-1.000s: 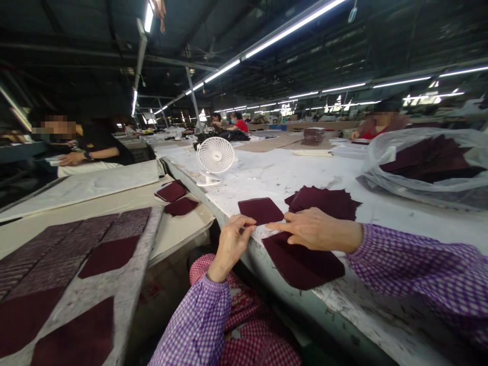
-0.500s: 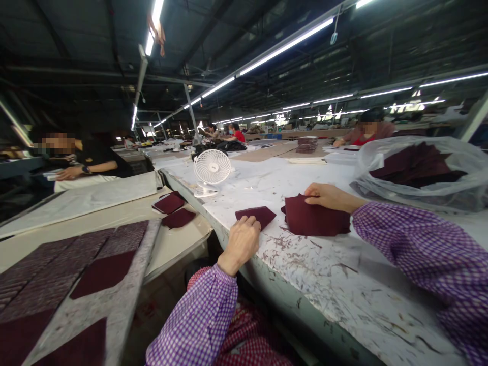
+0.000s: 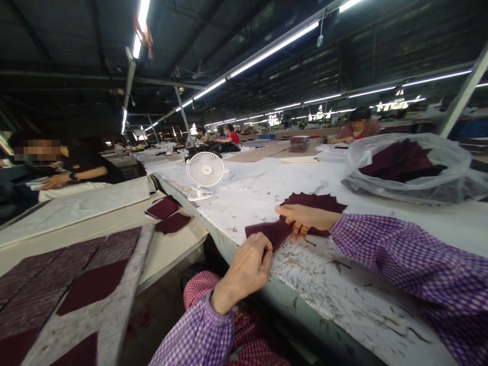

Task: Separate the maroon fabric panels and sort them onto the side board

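My left hand (image 3: 244,267) is closed on the near edge of a maroon fabric piece (image 3: 267,231) at the front edge of the white table. At that piece's right end, my right hand (image 3: 307,217) has its fingers bent over the cloth, seemingly pinching it; the exact contact is partly hidden. Behind and beneath the right hand lies a fanned stack of maroon fabric pieces (image 3: 324,201) with jagged, stepped edges.
A white fan (image 3: 205,170) stands on the table (image 3: 366,254), which is strewn with thread scraps. At right sits a clear plastic bag (image 3: 353,180) of maroon pieces. Rows of maroon fabric (image 3: 95,279) cover a board at left. Co-workers (image 3: 76,168) sit around.
My right hand has left the stack it held upright, which now lies fanned out, and moved left to the single piece. My left hand has shifted slightly right and nearer.
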Motion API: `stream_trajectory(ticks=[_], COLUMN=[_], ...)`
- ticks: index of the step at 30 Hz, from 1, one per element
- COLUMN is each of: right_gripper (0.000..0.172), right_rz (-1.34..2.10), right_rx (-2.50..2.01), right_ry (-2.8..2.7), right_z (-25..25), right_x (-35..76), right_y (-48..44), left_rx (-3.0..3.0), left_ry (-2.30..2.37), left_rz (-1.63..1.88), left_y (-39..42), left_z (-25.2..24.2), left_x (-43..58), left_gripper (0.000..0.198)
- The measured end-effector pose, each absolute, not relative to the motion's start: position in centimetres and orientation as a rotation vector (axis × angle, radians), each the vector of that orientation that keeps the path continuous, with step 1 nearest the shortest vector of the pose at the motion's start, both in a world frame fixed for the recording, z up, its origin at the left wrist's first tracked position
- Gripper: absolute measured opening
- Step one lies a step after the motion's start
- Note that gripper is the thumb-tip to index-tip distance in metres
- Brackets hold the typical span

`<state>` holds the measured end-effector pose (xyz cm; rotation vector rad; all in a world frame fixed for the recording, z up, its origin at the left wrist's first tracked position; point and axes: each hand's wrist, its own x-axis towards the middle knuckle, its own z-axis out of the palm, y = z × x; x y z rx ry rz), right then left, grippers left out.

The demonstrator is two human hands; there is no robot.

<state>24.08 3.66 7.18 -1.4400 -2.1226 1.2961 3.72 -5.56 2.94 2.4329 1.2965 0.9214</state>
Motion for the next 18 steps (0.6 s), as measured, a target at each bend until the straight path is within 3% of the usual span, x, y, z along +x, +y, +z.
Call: stream_trajectory(ticks=[5, 8, 13, 16, 18], right_gripper=[0.072, 0.074, 0.086, 0.09, 0.084], right_rz=[1.06, 1.288, 1.817, 1.897, 1.835], right_rx=[-1.268, -1.122, -0.832, -0.79, -0.811], right_ry=[-2.45, -2.425, -2.198, -2.186, -2.25], right_z=[7.5, 8.0, 8.8, 8.5, 7.9], right_x=[24.2, 24.8, 26.0, 26.3, 26.1], right_y=[2.8, 2.0, 0.9, 1.1, 1.5], left_rx=[2.306, 2.268, 2.084, 1.895, 1.84], left_ry=[1.194, 1.28, 1.256, 1.231, 1.188], left_rz=[0.959, 1.158, 1.201, 1.162, 1.033], left_y=[-6.9, -5.1, -2.9, -2.6, -2.3], left_z=[3.9, 4.2, 5.1, 5.5, 5.4], left_x=[3.7, 3.7, 4.2, 4.3, 4.4], left_gripper=[0.012, 0.015, 0.034, 0.049, 0.057])
